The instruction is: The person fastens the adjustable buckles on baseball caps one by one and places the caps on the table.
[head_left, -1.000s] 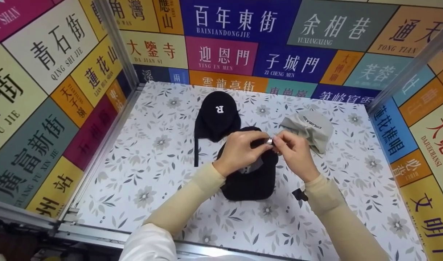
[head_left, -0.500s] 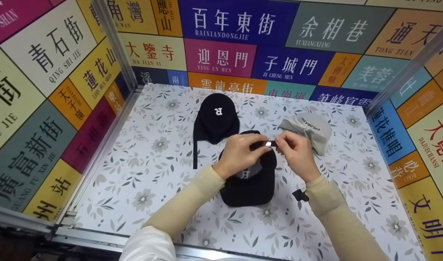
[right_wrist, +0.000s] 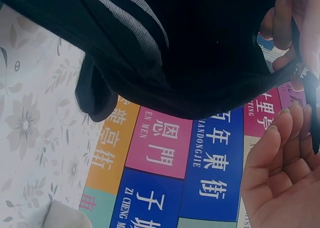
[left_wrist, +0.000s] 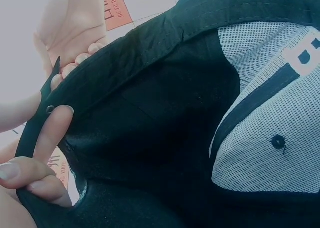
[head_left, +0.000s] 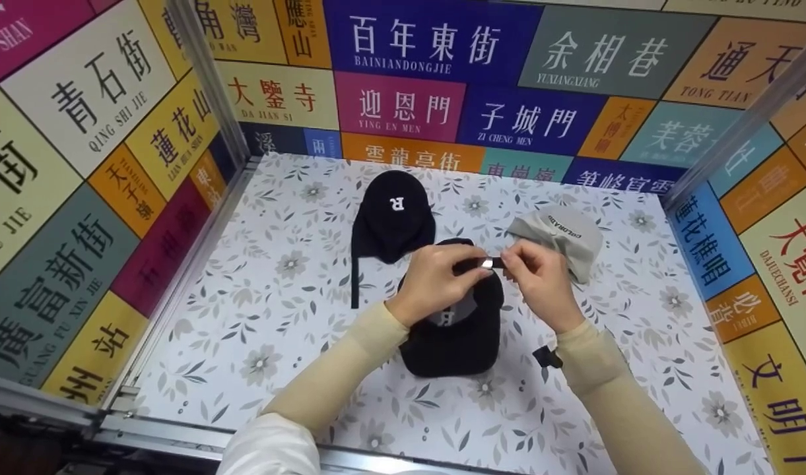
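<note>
A black cap (head_left: 452, 349) faces the person brim first, held up by its back strap between both hands. My left hand (head_left: 437, 276) pinches the strap (left_wrist: 31, 138) beside a small shiny metal buckle (head_left: 488, 262). On the buckle's other side, my right hand (head_left: 541, 278) pinches the strap between thumb and fingers. A pointed loose end of the strap (right_wrist: 315, 130) sticks out in the right wrist view. The cap's dark inside (left_wrist: 150, 118) and pale mesh lining (left_wrist: 265, 158) fill much of the left wrist view.
Behind the hands lie another black cap (head_left: 395, 211) with a white letter and a long hanging strap, and a crumpled beige cap (head_left: 568, 231). They rest on a flower-patterned tabletop (head_left: 257, 264). Sign-printed walls (head_left: 403, 105) and metal rails (head_left: 221, 86) enclose it.
Since a second ago, my hands have drawn slightly apart, showing more strap and the buckle. The brim sits a little lower in view. Over the last half second almost nothing moved.
</note>
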Motion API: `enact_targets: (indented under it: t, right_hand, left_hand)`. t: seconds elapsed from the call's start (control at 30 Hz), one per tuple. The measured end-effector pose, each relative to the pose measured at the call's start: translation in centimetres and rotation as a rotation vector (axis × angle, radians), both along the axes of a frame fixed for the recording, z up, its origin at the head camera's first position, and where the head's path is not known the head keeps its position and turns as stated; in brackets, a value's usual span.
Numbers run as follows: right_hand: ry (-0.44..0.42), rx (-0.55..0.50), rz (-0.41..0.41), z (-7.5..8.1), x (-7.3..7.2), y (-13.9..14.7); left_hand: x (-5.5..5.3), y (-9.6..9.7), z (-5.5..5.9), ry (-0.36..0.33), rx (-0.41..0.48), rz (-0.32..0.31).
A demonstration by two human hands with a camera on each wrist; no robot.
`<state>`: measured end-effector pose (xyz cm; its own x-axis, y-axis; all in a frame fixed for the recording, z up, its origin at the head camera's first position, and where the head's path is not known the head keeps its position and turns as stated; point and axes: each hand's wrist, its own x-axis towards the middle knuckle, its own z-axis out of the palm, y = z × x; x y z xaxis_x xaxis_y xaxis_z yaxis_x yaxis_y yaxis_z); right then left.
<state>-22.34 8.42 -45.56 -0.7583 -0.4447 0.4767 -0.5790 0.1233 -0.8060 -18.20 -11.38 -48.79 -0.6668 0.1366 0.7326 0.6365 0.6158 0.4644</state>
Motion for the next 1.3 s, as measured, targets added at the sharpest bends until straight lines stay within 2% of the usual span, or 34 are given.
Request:
enact_targets:
  t: [0.23,0.7,0.93,1.3]
  right_hand:
    - [0.042,0.002,-0.01,0.04,-0.04,0.29]
    - [0.016,0.005,-0.024,0.25,0.09,0.5]
    - [-0.066,-0.027,0.014,0.39,0.13,0.31]
    - [-0.112,-0.005,0.109,0.55,0.78,-0.34]
  left_hand:
    - [0.04,0.24,0.16,-0.014,0.002,-0.005]
    - [0.03,0.3,0.33,-0.006,0.009,-0.015]
    - [0.17,0.22,0.39,-0.01,0.009,0.011]
    - [0.36,0.32,0.47,0.002,0.006,0.002]
